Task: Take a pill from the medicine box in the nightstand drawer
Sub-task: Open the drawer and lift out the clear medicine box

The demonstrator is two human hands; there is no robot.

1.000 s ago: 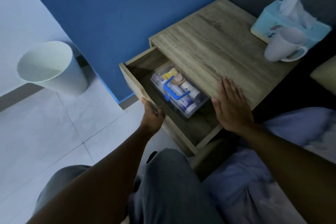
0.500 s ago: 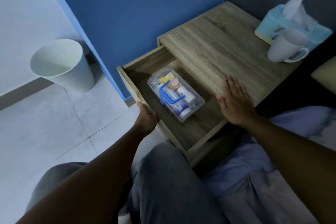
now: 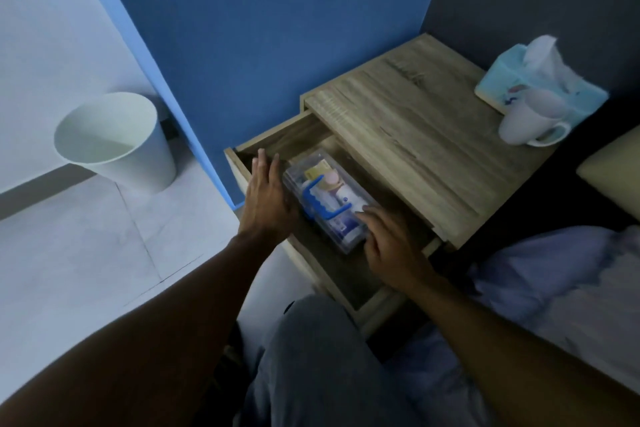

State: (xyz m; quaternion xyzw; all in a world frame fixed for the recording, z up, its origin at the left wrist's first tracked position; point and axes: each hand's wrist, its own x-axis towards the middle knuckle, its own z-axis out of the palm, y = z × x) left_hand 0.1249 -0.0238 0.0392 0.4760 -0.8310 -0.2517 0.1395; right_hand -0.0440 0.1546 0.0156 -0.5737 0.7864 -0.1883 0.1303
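Note:
The wooden nightstand (image 3: 408,135) has its drawer (image 3: 287,133) pulled out. Inside lies a clear plastic medicine box (image 3: 327,196) with a blue handle; small bottles and packets show through the lid. My left hand (image 3: 268,199) reaches into the drawer at the box's left side, fingers spread and straight. My right hand (image 3: 393,243) is at the box's near right end, fingertips touching its lid. Neither hand has closed around the box, and its lid is shut.
A white mug (image 3: 530,125) and a light blue tissue box (image 3: 540,80) stand at the nightstand's back right. A white waste bin (image 3: 116,142) sits on the tiled floor at the left. My knees (image 3: 318,357) and the bedding (image 3: 554,270) are below.
The drawer came fully open. My left hand left the drawer front and went inside beside the box. My right hand came off the nightstand top and down onto the box.

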